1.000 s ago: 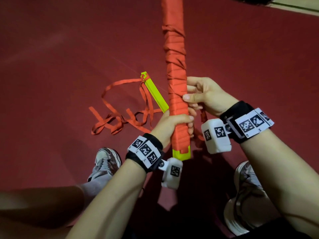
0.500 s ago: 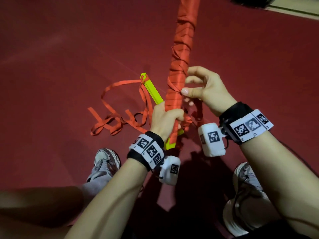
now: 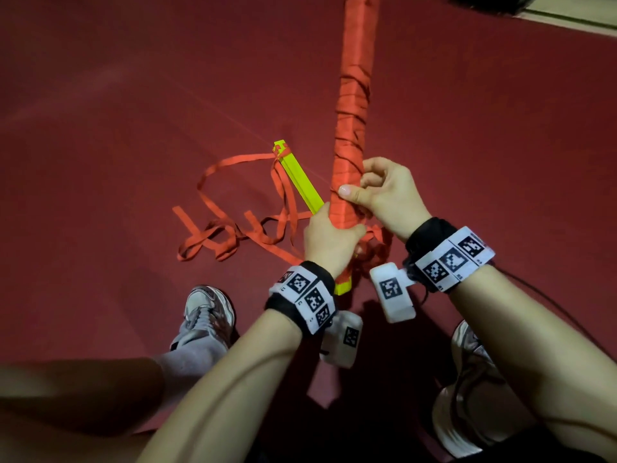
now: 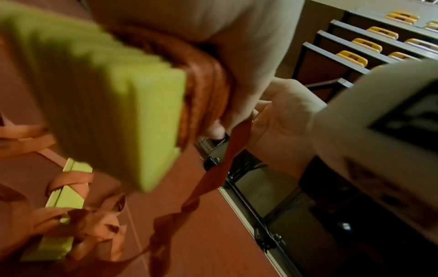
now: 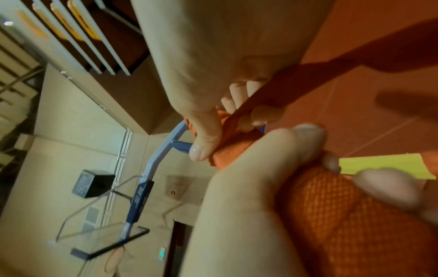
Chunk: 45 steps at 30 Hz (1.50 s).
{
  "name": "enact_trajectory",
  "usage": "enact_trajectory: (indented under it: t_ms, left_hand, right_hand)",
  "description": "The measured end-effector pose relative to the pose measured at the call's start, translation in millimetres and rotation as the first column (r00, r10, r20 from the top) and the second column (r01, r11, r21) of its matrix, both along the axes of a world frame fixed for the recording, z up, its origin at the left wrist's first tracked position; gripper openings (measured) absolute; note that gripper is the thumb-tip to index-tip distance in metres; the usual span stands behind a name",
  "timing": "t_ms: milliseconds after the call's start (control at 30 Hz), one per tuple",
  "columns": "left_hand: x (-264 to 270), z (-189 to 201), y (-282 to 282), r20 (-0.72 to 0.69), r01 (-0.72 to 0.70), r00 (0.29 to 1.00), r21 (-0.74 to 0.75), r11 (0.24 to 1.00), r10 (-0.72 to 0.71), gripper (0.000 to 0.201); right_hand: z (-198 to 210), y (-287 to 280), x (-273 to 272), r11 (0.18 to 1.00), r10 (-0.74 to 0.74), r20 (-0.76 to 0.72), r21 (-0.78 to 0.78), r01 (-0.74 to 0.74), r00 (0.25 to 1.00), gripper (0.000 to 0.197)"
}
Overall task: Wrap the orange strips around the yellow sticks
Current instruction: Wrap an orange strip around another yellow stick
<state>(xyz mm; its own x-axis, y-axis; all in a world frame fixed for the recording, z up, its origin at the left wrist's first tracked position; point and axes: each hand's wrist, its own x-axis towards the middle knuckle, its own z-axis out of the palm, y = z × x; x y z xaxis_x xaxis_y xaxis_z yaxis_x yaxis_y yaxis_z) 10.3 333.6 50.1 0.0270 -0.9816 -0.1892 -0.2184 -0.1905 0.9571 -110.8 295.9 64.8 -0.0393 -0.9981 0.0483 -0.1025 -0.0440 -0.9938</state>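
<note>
Left hand (image 3: 329,240) is gripping the wrapped yellow stick (image 3: 350,138) near its lower end, fingers curling fully round it, holding it upright over the red floor (image 3: 117,111). Right hand (image 3: 384,192) is sitting just above, thumb pressing the wrap, fingers pinching the orange strip (image 4: 222,165) that is trailing down. A second yellow stick (image 3: 298,180) is lying on the floor just left, among loose orange strips (image 3: 230,235). Floor is lying open to the left and far side; shoes (image 3: 205,315) are near the person.

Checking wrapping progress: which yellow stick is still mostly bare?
The floor stick, tied only at its far end; the held stick is orange nearly throughout.
</note>
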Motion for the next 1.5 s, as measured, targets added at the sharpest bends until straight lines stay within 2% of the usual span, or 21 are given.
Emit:
enact_trajectory:
  t_ms: [100,200,267,333,467,533,600,633,667,700,733,800,900,967,1067,1133,1200,1300,1400,1467,1500]
  left_hand:
    - [6.2,4.9,-2.9,-0.162,0.056,0.985,-0.021,0.998,-0.058,0.024]
    - [12.1,11.3,-4.6,-0.417,0.237,0.886,0.030,0.971,-0.203,0.023]
    - [14.1,10.7,-3.6,-0.489,0.320,0.834,0.054,0.946,-0.254,0.022]
    - [13.8,12.0,-1.0,-0.492,0.353,0.826,0.069,0.933,-0.276,0.024]
    - [12.9,18.8,-10.5,-0.330,0.214,0.928,0.096,0.972,-0.172,0.021]
    - [12.8,16.7,-16.6,-0.105,0.129,0.987,0.033,0.991,-0.124,0.036]
    - [14.5,16.7,-14.9,0.223,0.104,0.970,-0.032,0.994,-0.094,0.040]
    - [14.3,18.9,-12.3,0.275,0.104,0.958,-0.064,0.993,-0.082,0.035]
    - [15.0,20.9,-11.3,0.221,0.115,0.971,-0.081,0.990,-0.095,0.027]
    - [15.5,24.0,-10.2,0.068,0.118,0.991,-0.088,0.989,-0.112,0.016]
    - [15.8,27.9,-8.1,-0.095,0.119,0.988,-0.067,0.991,-0.125,0.018]
    - [19.4,31.8,-5.7,-0.294,0.144,0.945,-0.019,0.989,-0.143,0.034]
    - [16.4,29.5,-1.6,-0.477,0.249,0.854,0.024,0.968,-0.208,0.020]
    - [14.4,28.5,0.8,-0.585,0.332,0.773,0.046,0.942,-0.244,0.026]
    - [18.5,29.3,-1.6,-0.642,0.442,0.698,0.038,0.896,-0.317,0.035]
    - [20.1,32.4,-5.5,-0.609,0.448,0.730,0.083,0.890,-0.311,0.033]
    - [19.6,32.8,-11.6,-0.491,0.346,0.838,0.145,0.927,-0.236,0.027]
    - [16.9,25.6,-20.2,-0.056,0.181,0.982,0.061,0.982,-0.178,0.047]
    - [10.2,19.8,-14.3,0.392,0.120,0.915,-0.045,0.992,-0.093,0.034]
    - [7.2,16.0,-10.2,0.411,0.112,0.909,-0.089,0.990,-0.066,0.031]
    - [9.0,12.6,-10.7,0.294,0.124,0.951,-0.091,0.988,-0.093,0.029]
  right_hand:
    - [1.5,0.5,-2.6,0.999,0.038,0.118,0.002,-0.039,0.992,0.044]
    - [8.2,-0.4,-12.3,0.976,0.204,0.249,0.022,-0.216,0.947,0.027]
    - [10.9,-1.8,-18.0,0.944,0.300,0.269,0.051,-0.325,0.915,0.019]
    - [13.8,-0.8,-18.7,0.939,0.315,0.246,0.059,-0.338,0.917,0.020]
    - [10.8,-1.5,-6.2,0.996,0.084,0.107,0.013,-0.086,0.991,0.028]
    - [5.4,-1.7,1.4,1.000,-0.016,0.061,-0.017,0.017,0.998,0.034]
    - [2.4,-0.4,4.6,0.999,-0.045,0.070,-0.024,0.047,0.997,0.022]
    - [2.3,0.9,4.3,0.999,-0.042,0.081,-0.025,0.045,0.996,0.018]
    - [2.4,1.5,2.4,0.999,-0.025,0.095,-0.028,0.028,0.995,0.019]
    - [4.3,2.5,-0.4,1.000,0.008,0.101,-0.031,-0.005,0.995,0.022]
    - [5.7,2.5,-3.4,0.999,0.044,0.102,-0.035,-0.041,0.994,0.024]
    - [6.3,0.8,-7.6,0.994,0.108,0.133,-0.001,-0.109,0.985,0.028]
    - [1.6,1.9,-8.7,0.956,0.240,0.331,0.082,-0.281,0.913,0.052]
    - [0.2,2.9,-9.9,0.916,0.327,0.433,0.073,-0.394,0.840,0.074]
    - [7.1,-1.7,-15.4,0.894,0.393,0.414,0.037,-0.447,0.821,0.068]
    - [10.0,-4.2,-17.7,0.930,0.334,0.342,0.033,-0.366,0.878,0.065]
    - [10.2,-4.1,-14.8,0.977,0.185,0.298,0.045,-0.207,0.937,0.049]
    - [6.4,-2.2,-6.5,0.998,-0.061,0.240,0.024,0.057,0.969,0.028]
    - [-4.6,-0.3,-3.4,0.989,-0.149,0.194,0.027,0.147,0.970,0.029]
    - [-8.1,3.3,1.4,0.988,-0.150,0.189,0.053,0.143,0.970,0.048]
    - [-7.3,5.7,3.9,0.988,-0.152,0.188,0.064,0.142,0.970,0.052]
